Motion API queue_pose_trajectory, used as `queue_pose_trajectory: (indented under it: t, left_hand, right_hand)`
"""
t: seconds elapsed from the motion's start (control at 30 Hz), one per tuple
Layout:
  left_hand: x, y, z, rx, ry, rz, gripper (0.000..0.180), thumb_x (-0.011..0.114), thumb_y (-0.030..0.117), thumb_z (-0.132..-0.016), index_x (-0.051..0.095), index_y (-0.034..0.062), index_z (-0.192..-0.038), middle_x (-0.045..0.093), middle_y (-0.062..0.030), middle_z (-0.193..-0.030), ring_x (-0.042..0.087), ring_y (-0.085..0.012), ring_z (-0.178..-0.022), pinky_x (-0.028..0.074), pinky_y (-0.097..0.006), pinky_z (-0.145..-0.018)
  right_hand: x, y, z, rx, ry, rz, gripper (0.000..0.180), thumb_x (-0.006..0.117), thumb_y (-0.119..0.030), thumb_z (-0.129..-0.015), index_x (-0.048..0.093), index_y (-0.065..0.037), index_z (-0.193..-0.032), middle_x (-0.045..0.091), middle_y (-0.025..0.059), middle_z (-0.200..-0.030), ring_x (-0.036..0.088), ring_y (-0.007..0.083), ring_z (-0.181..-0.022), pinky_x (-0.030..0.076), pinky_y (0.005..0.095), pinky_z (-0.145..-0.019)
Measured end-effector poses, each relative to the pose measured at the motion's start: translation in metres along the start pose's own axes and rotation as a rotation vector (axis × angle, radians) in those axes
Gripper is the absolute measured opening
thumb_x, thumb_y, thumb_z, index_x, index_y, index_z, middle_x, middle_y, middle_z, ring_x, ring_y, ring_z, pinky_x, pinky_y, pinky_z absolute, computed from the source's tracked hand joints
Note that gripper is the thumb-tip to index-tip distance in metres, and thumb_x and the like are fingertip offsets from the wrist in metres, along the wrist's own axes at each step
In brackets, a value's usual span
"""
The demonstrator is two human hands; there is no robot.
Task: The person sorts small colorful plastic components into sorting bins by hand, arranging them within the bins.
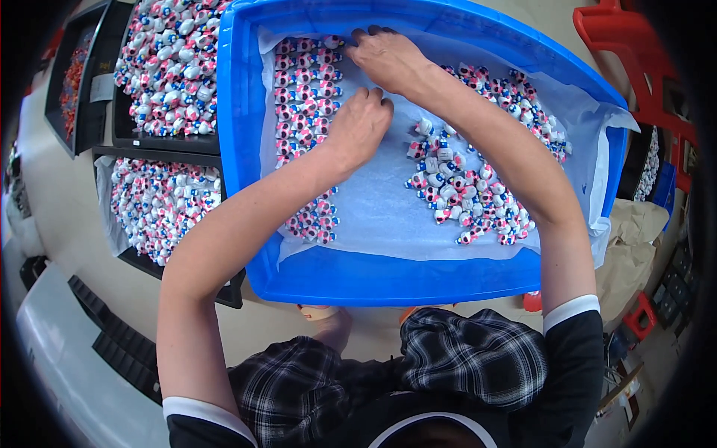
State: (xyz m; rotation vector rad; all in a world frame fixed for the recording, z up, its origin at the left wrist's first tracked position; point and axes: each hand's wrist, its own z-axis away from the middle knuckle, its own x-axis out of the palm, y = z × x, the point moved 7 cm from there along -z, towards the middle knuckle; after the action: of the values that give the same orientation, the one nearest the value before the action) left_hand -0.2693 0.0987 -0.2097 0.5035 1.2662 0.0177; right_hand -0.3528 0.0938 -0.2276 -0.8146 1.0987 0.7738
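Note:
A large blue plastic tub (418,287) lined with a white sheet (366,209) lies before me. Along its left side, small white, pink and blue figurines (305,108) form tight rows. A loose heap of the same figurines (470,187) spreads over the right half, partly under my right forearm. My left hand (364,128) hovers beside the rows, fingers curled together, and whatever they pinch is hidden. Farther off, my right hand (387,60) bends its fingers down at the far end of the rows, close to the last figurines; its fingertips are mostly covered.
Black crates (168,142) full of similar figurines stand left of the tub. Another black crate (93,82) beyond them holds small orange-red pieces. Red plastic stools (627,45) stand at the far right, and brown paper (635,231) lies by the tub's right side.

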Motion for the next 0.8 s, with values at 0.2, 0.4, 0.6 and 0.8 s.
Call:
queue_pose_trajectory:
  t: [0.2,0.4,0.6,0.8]
  left_hand:
    - [-0.012,-0.017,0.002,-0.044,0.1,-0.008,0.015,0.057,0.001,-0.069,0.06,-0.0016,-0.083,0.056,-0.0158,-0.089,0.055,-0.0292,-0.086,0.048,-0.037,-0.074]
    - [-0.033,-0.034,-0.01,-0.065,0.182,-0.036,0.019,0.059,0.004,-0.071,0.064,0.0013,-0.089,0.058,-0.0121,-0.091,0.055,-0.0288,-0.088,0.046,-0.039,-0.074]
    - [-0.04,-0.052,-0.044,-0.002,0.198,-0.361,0.017,0.054,0.006,-0.071,0.062,0.0064,-0.086,0.058,-0.0087,-0.081,0.055,-0.0256,-0.082,0.045,-0.035,-0.072]
    - [-0.047,-0.06,-0.045,0.039,0.301,-0.339,0.011,0.058,0.006,-0.07,0.061,0.0059,-0.081,0.058,-0.0097,-0.074,0.057,-0.0264,-0.077,0.048,-0.036,-0.068]
  right_hand:
    - [-0.026,0.011,0.028,-0.028,0.486,-0.242,0.033,0.057,-0.007,-0.072,0.056,-0.009,-0.105,0.059,0.0104,-0.092,0.059,0.0296,-0.084,0.049,0.0355,-0.073]
    - [-0.012,0.06,0.087,0.32,0.348,-0.275,0.025,0.064,-0.022,-0.076,0.063,-0.007,-0.096,0.062,0.0099,-0.088,0.058,0.0281,-0.085,0.048,0.0382,-0.074]
    - [0.007,0.048,0.077,0.304,0.376,-0.232,0.023,0.066,-0.02,-0.073,0.062,-0.007,-0.091,0.061,0.0087,-0.083,0.058,0.0258,-0.084,0.049,0.0368,-0.074]
    - [0.001,0.024,0.058,0.222,0.569,-0.466,0.024,0.066,-0.017,-0.072,0.057,-0.008,-0.093,0.061,0.009,-0.085,0.057,0.0266,-0.085,0.048,0.0374,-0.074]
